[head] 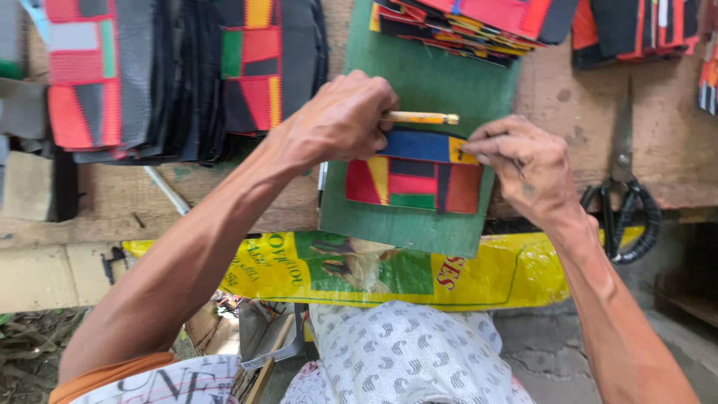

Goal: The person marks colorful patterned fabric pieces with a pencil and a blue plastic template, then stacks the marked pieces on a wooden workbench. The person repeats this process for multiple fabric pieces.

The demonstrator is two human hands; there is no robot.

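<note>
My left hand [340, 120] is closed around a yellow wooden-handled tool [420, 117] that points right, over the top edge of a patchwork piece [415, 176] of red, blue, yellow, green and black. My right hand [523, 161] presses its fingertips on the piece's upper right corner, pinching near a yellow patch. The piece lies on a green board [430, 86] set on the worn wooden bench [576, 112].
Stacks of similar colourful and black patchwork pieces [172, 75] lie at the left, top middle [464, 26] and top right [636, 30]. Black-handled scissors [622, 191] lie on the bench at the right. A yellow printed sack [359, 269] hangs under the bench edge.
</note>
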